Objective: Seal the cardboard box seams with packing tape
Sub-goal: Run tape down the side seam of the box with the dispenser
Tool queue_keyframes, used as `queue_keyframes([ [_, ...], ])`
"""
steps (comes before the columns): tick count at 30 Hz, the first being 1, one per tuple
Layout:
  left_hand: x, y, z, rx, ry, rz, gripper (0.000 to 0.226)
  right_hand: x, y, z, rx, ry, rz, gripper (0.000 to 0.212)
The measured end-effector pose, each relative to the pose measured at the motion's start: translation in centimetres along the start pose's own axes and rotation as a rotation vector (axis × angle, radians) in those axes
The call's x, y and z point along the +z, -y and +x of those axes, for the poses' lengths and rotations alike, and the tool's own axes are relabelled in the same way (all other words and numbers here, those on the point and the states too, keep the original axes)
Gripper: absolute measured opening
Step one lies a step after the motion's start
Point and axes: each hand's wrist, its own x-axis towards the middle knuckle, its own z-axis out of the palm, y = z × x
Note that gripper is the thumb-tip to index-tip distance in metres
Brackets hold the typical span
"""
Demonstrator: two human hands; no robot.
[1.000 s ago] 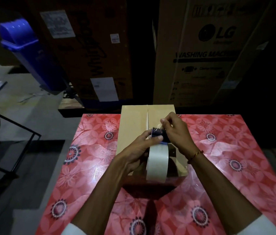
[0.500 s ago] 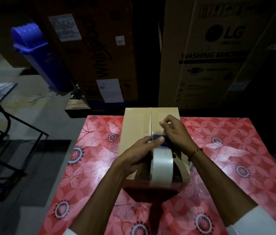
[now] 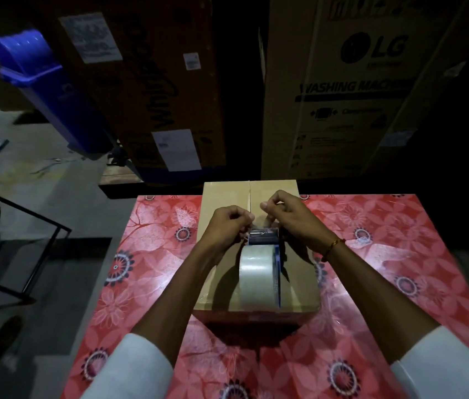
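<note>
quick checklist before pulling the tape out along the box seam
1. Box flaps closed, centre seam visible: ok.
2. Tape dispenser resting on the cardboard box, roughly lined up with the seam: ok.
3. Left hand and right hand both pinching at the tape end by the cutter: ok.
4. Tape end fully peeled free: cannot tell, it is clear and glary.
5. Seam already taped ahead: not ok, looks bare.
6. Box stands square on the red floral table: ok.
</note>
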Motion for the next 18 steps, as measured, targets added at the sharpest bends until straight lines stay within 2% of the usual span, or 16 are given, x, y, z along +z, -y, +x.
queue_keyframes([
  [2,0.0,0.2,0.0,0.027,-0.028,0.007,0.012,-0.5,0.2,0.0,0.112,0.034,0.160,0.041],
  [4,0.2,0.2,0.1,0.051,-0.034,0.006,0.013,-1.0,0.3,0.2,0.199,0.066,0.205,0.049],
  [10,1.0,0.2,0.5,0.061,-0.100,0.024,0.013,-2.0,-0.1,0.2,0.288,0.106,0.375,0.070],
  [12,0.9,0.5,0.4,0.054,-0.124,-0.004,0.014,-1.8,-0.4,-0.1,0.252,0.066,0.380,0.063],
  [15,0.9,0.8,0.5,0.052,-0.152,-0.012,0.012,-1.2,-1.0,-0.6,0.167,0.028,0.400,0.039],
  [18,1.1,0.8,0.6,0.042,-0.181,-0.023,0.012,-0.7,-1.1,-1.1,0.126,-0.022,0.399,0.031],
])
